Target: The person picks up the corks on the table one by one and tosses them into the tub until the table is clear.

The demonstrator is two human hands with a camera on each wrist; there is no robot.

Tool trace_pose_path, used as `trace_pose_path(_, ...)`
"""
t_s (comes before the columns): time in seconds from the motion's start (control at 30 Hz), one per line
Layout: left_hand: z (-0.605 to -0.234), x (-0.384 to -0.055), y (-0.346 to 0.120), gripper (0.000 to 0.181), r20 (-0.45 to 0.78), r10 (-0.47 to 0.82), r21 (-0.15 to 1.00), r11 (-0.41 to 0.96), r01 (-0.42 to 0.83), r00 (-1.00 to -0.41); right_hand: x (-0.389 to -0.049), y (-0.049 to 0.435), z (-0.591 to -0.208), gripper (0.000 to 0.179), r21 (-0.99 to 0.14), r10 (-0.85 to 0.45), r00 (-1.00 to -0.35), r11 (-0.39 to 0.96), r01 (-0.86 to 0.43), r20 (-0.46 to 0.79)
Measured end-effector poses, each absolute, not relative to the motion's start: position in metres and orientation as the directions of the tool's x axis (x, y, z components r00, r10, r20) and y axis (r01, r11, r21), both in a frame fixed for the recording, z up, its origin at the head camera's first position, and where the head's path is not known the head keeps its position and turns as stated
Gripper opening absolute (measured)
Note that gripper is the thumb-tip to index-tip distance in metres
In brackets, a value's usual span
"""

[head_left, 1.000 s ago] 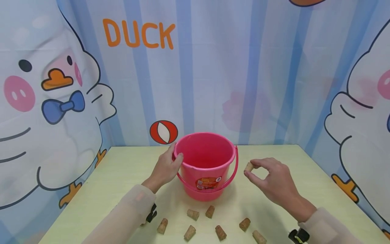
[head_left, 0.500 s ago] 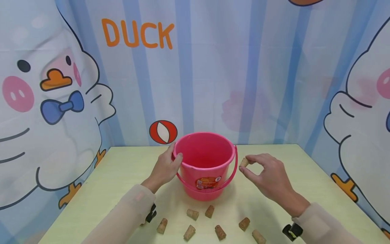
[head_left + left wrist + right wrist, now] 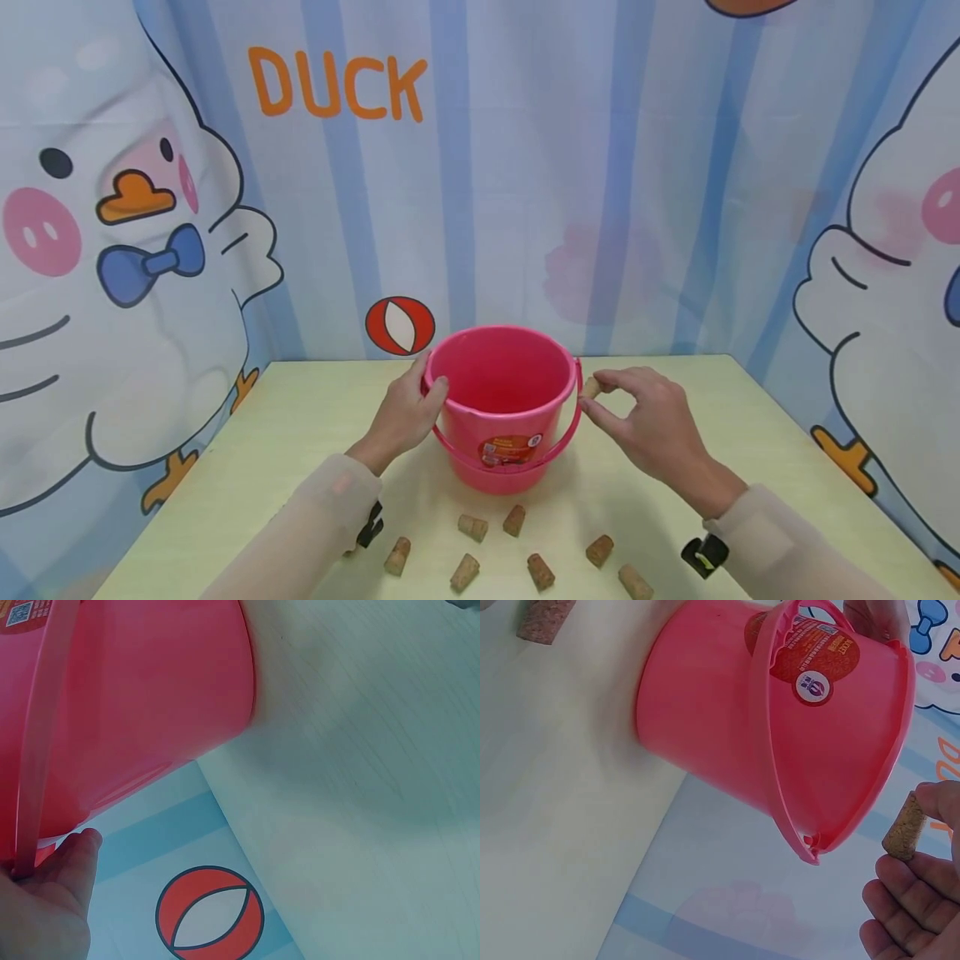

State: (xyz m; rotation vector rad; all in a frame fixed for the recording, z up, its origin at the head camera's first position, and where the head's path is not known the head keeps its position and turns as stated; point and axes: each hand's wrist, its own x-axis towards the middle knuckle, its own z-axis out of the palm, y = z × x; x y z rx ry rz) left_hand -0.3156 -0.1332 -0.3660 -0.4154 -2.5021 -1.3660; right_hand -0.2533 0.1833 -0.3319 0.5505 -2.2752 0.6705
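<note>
While the left hand (image 3: 401,417) grips the pink bucket (image 3: 468,429) by its rim, the right hand (image 3: 651,421) pinches a small cork (image 3: 592,388) between its thumb and finger. The cork is up in the air, just outside the bucket's right edge, near the top. In the right wrist view it is not touching the bucket. The bucket stands upright on the pale yellow table (image 3: 322,400), and its pink handle (image 3: 576,417) hangs down in front. A red sticker (image 3: 510,450) is on the bucket's front. At least seven more corks (image 3: 465,572) lie about on the table, on the near side of the bucket. Both arms have pale sleeves (image 3: 300,533). Behind the table hangs a blue and white curtain (image 3: 517,167) with big white ducks (image 3: 165,358), a red and white ball (image 3: 378,325) and the orange word DUCK (image 3: 332,83).
</note>
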Motion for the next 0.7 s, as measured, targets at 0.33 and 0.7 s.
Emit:
trace_pose_path(0.33,-0.367,-0.316,-0.134,0.063,0.362,0.119,0.774,0.514,0.369,-0.925,-0.259,0.175,-0.326,0.038,-0.31,-0.202,-0.666,0.765,-0.565,0.718)
trace_pose_path(0.7,-0.364,-0.315,-0.134,0.063,0.347,0.144,0.769,0.522,0.369,-0.927,-0.263,0.172,-0.325,0.039,-0.32,-0.202,-0.688,0.771,-0.55,0.697)
